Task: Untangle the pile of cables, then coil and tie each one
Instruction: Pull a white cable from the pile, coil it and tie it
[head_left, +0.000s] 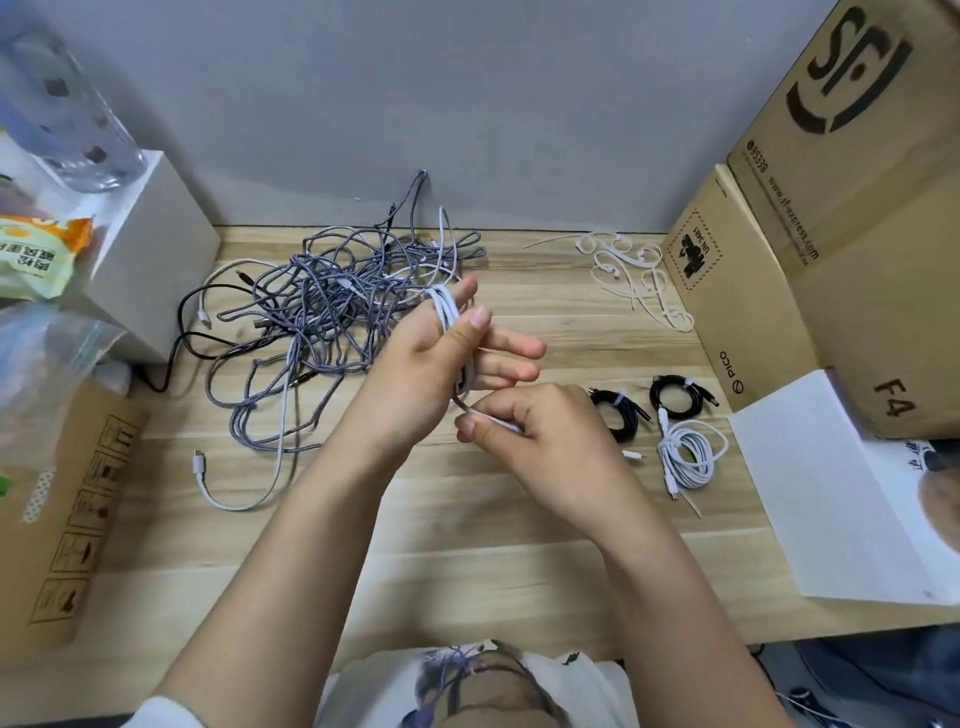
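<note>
1. Three finished coils already lie on the desk to the right: two black coils and one white coil, each cinched with a white tie.
2. Left hand is raised above the desk with its fingers straight and spread; a white cable is looped round the hand, passing between thumb and forefinger and down behind the palm.
3. Right hand sits just below and slightly to the right of the left, thumb and forefinger pinching the loose tail of that same white cable.
4. Key relation: the loops run top to bottom along the left hand, and the tail leaves their lower end straight into the right hand's pinch. My judgement is that the right hand, being nearer the free end, must carry it up and round the left hand for the next turn.
5. Tangled pile of grey braided, white and black cables lies on the desk to the left, behind the left hand, largely unsorted.
6. Loose white ties lie at the back right, near the cardboard box, well apart from both hands.
</note>
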